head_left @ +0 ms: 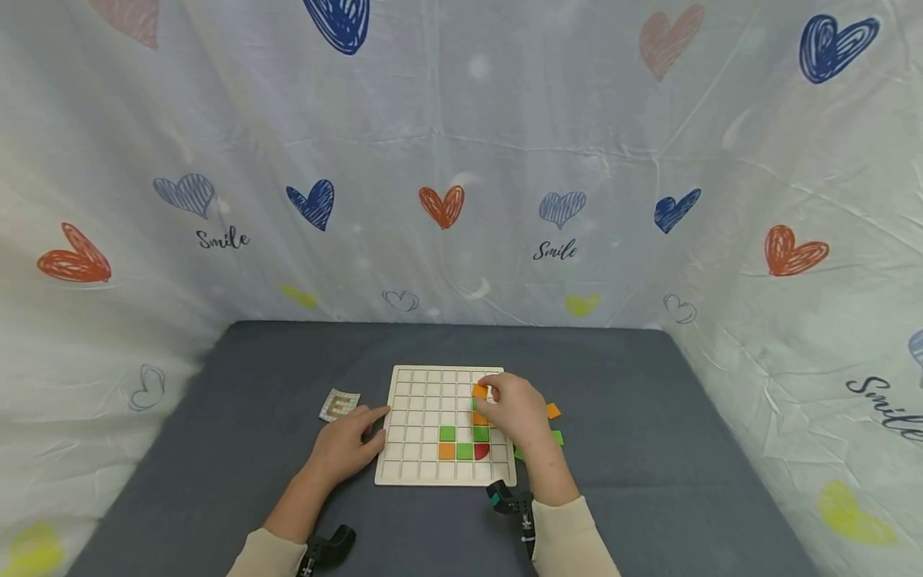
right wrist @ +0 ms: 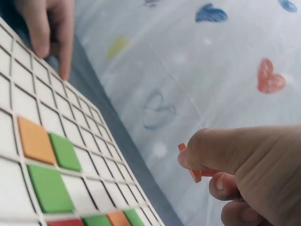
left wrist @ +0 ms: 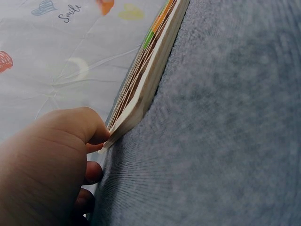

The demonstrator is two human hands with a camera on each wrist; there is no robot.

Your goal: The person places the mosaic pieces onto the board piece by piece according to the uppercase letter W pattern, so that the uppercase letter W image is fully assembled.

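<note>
A pale wooden grid board (head_left: pixel 418 403) lies on the dark tabletop. My right hand (head_left: pixel 517 410) pinches an orange square tile (right wrist: pixel 196 175) between thumb and finger, close over the far right part of the grid. Below it, a column of green and orange tiles runs down to a red tile (head_left: pixel 481 452) with one rounded corner. Left of the red one sit a green tile (head_left: pixel 465 451) and an orange tile (head_left: pixel 447 451), with another green tile (head_left: pixel 448 433) above. With thumb and fingers extended, my left hand (head_left: pixel 344 445) touches the board's left edge.
A small patterned card (head_left: pixel 339 405) lies beyond the left hand. Loose tiles, among them an orange tile (head_left: pixel 553 410) and a green tile (head_left: pixel 558 437), lie right of the board, partly hidden by the right arm. A heart-printed curtain (head_left: pixel 505 176) surrounds the table.
</note>
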